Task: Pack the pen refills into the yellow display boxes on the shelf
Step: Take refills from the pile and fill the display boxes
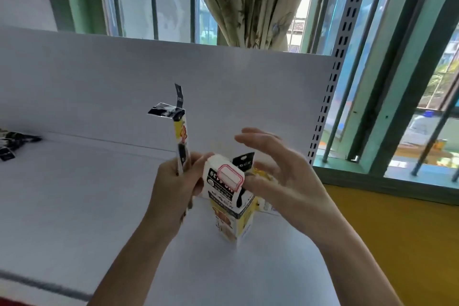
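Observation:
A yellow, white and black display box (233, 216) stands upright on the white shelf (74, 194), its lid flap (224, 176) bearing a red-edged label. My left hand (173, 189) grips a slim pack of pen refills (181, 141), held upright, with a black header tab at its top. Its thumb reaches toward the box lid. My right hand (280, 176) hovers over the box top with fingers spread and relaxed, one fingertip touching the lid edge. A black refill tab (244, 159) sticks up from the box behind the lid.
More black refill packs (12, 144) lie at the far left of the shelf. A white back panel (149, 77) rises behind, ending at a perforated upright (327, 87). To the right are a yellow ledge (397, 231), a barred window and a curtain (253, 0).

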`<state>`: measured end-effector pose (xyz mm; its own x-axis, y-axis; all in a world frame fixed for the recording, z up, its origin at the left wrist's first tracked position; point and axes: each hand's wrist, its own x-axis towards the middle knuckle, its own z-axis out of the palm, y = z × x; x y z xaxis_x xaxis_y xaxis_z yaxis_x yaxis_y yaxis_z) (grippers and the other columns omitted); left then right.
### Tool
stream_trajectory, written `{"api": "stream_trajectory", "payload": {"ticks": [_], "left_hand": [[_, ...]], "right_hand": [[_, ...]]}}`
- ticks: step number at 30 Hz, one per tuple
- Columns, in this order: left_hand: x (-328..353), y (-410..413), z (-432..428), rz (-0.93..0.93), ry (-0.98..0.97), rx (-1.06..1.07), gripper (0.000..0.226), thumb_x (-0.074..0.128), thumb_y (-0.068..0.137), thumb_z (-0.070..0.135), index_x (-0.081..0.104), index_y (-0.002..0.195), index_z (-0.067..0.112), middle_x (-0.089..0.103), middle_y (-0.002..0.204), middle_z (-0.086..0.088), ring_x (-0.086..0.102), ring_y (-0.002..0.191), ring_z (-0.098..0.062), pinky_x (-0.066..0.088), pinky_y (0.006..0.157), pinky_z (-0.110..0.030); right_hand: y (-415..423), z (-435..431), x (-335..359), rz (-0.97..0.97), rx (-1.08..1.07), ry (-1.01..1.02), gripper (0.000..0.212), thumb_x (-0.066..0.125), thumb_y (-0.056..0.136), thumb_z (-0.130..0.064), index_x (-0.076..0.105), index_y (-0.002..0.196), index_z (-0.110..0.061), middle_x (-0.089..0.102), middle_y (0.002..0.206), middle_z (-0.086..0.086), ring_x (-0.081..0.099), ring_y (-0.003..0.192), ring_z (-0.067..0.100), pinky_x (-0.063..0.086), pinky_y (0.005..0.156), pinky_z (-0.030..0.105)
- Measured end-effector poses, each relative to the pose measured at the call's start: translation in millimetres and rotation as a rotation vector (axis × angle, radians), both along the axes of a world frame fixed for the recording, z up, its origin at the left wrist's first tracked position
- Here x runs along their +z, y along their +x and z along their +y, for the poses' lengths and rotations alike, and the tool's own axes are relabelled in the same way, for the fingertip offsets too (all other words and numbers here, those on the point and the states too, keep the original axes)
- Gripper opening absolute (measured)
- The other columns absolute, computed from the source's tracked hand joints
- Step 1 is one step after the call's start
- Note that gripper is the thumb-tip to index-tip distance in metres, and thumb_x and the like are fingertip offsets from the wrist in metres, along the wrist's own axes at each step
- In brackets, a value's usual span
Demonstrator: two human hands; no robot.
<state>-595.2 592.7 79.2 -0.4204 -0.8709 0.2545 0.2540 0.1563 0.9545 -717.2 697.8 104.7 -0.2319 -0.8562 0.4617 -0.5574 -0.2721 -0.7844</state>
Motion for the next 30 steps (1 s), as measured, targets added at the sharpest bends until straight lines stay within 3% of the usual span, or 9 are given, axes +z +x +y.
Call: {"api": "stream_trajectory", "payload": {"ticks": [4, 9, 14, 18, 20, 22, 24, 27, 30], "left_hand": [[6.8, 12.4, 2.7, -0.036, -0.079, -0.044, 0.024, 0.048, 0.09, 0.003, 0.061, 0.07, 0.006, 0.051, 0.036, 0.006, 0.042, 0.032, -0.001, 0.03, 0.033, -0.009], [10.4, 23.5, -4.5, -0.209, -0.24, -0.027, 0.029, 0.054, 0.086, 0.003, 0.059, 0.059, 0.012, 0.05, 0.039, 0.006, 0.042, 0.036, -0.001, 0.03, 0.037, -0.009], [11.7, 28.1, -8.6, -0.329, -0.324, -0.088, 0.027, 0.061, 0.078, -0.004, 0.053, 0.055, 0.006, 0.051, 0.048, 0.003, 0.048, 0.049, -0.011, 0.037, 0.051, -0.017], [7.7, 28.8, -11.4, -0.289, -0.403, -0.045, 0.008, 0.069, 0.078, 0.009, 0.069, 0.08, 0.017, 0.069, 0.073, -0.007, 0.065, 0.069, -0.025, 0.05, 0.064, -0.035], [8.7, 27.2, -7.5, -0.25, -0.379, -0.081, 0.031, 0.078, 0.066, 0.03, 0.066, 0.094, 0.03, 0.071, 0.08, -0.001, 0.068, 0.076, -0.02, 0.055, 0.068, -0.034], [9.4, 25.3, -4.5, -0.254, -0.33, -0.059, 0.05, 0.082, 0.057, 0.04, 0.056, 0.098, 0.029, 0.069, 0.068, 0.007, 0.065, 0.062, -0.01, 0.053, 0.057, -0.024], [9.8, 26.2, -1.6, -0.23, -0.295, -0.031, 0.039, 0.075, 0.063, 0.03, 0.047, 0.092, 0.027, 0.065, 0.057, 0.008, 0.059, 0.05, -0.006, 0.046, 0.047, -0.019], [4.2, 29.8, -4.4, -0.195, -0.323, -0.036, 0.026, 0.07, 0.079, 0.009, 0.051, 0.074, 0.027, 0.059, 0.05, 0.005, 0.06, 0.054, -0.007, 0.043, 0.049, -0.02], [4.7, 31.8, -3.1, -0.156, -0.347, -0.092, 0.013, 0.073, 0.061, 0.026, 0.061, 0.06, 0.03, 0.059, 0.055, 0.006, 0.057, 0.059, -0.009, 0.043, 0.053, -0.018]], "right_hand": [[2.3, -1.6, 16.7, -0.29, 0.163, -0.217, 0.025, 0.058, 0.078, -0.027, 0.07, 0.1, -0.022, 0.068, 0.109, -0.004, 0.061, 0.106, 0.012, 0.051, 0.088, 0.032], [8.8, -31.2, 20.5, -0.021, 0.109, 0.124, 0.038, 0.067, 0.074, -0.046, 0.064, 0.109, -0.031, 0.064, 0.11, -0.021, 0.056, 0.103, -0.008, 0.046, 0.093, 0.029], [27.3, -41.9, 19.2, -0.093, 0.213, 0.063, 0.018, 0.077, 0.073, -0.024, 0.069, 0.088, -0.03, 0.067, 0.106, -0.013, 0.062, 0.102, 0.007, 0.048, 0.09, 0.04], [30.7, -40.4, 20.3, -0.142, 0.28, -0.008, 0.013, 0.074, 0.074, -0.006, 0.065, 0.082, -0.011, 0.07, 0.096, 0.005, 0.067, 0.093, 0.014, 0.053, 0.087, 0.034], [33.9, -39.9, 21.2, -0.22, 0.29, -0.092, 0.014, 0.071, 0.074, 0.001, 0.063, 0.081, -0.008, 0.071, 0.09, 0.009, 0.068, 0.089, 0.017, 0.054, 0.082, 0.027], [32.4, -36.0, 24.7, -0.352, 0.283, -0.219, 0.014, 0.068, 0.073, 0.002, 0.061, 0.084, -0.002, 0.071, 0.087, 0.013, 0.069, 0.083, 0.022, 0.055, 0.076, 0.026], [25.0, -26.2, 32.2, -0.447, 0.212, -0.365, 0.019, 0.066, 0.073, -0.008, 0.059, 0.089, -0.001, 0.072, 0.084, 0.009, 0.07, 0.08, 0.021, 0.056, 0.072, 0.028], [8.6, -4.2, 46.3, -0.535, 0.081, -0.561, 0.02, 0.064, 0.069, -0.018, 0.056, 0.086, -0.012, 0.071, 0.076, -0.007, 0.069, 0.076, 0.01, 0.055, 0.067, 0.027], [4.6, 12.2, 52.0, -0.455, 0.009, -0.63, 0.019, 0.065, 0.069, -0.015, 0.056, 0.085, -0.013, 0.07, 0.075, -0.007, 0.068, 0.072, 0.011, 0.056, 0.064, 0.029]]}}
